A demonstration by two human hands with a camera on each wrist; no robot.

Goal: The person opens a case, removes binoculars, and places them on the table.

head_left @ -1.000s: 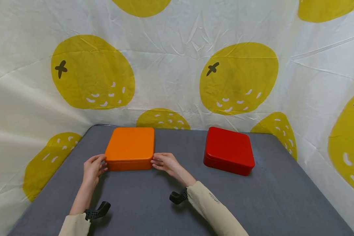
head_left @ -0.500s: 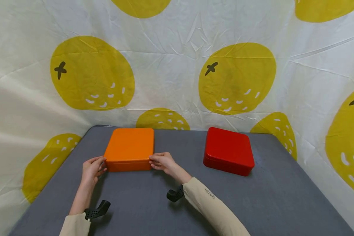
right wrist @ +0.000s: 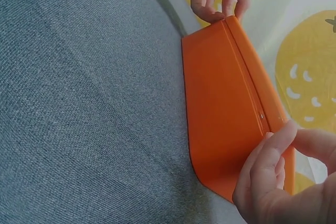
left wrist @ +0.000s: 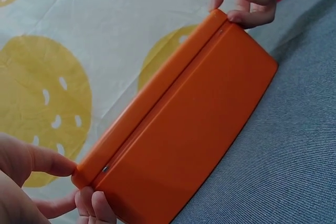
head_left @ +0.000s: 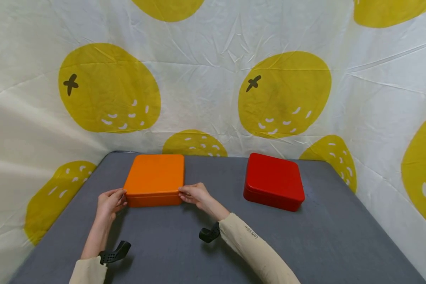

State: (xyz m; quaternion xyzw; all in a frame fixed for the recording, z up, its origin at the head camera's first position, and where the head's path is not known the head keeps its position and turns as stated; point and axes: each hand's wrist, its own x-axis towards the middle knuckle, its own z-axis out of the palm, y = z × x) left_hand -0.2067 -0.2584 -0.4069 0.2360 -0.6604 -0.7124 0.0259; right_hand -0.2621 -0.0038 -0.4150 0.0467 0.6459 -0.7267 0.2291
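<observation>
On the grey table, at the left in the head view, lies a flat orange box (head_left: 155,173) with its lid on. My left hand (head_left: 110,203) is at its front left corner, thumb and fingers pinching the edge of the lid (left wrist: 152,95) in the left wrist view. At the front right corner my right hand (head_left: 198,196) pinches the same lid between thumb and fingers. A narrow seam runs along the front wall (right wrist: 218,103) below the lid, with a tiny shiny spot near each hand's end. The inside of the box is hidden.
A closed red box (head_left: 274,179) sits slightly turned on the table (head_left: 326,236), right of the orange one. Behind the table hangs a white cloth (head_left: 198,90) printed with yellow fruit. Each wrist carries a black camera mount (head_left: 115,252).
My right hand has shifted slightly left, and its fingers have come onto the lid's corner. The left hand stays at its corner. The whole head view has drifted a little.
</observation>
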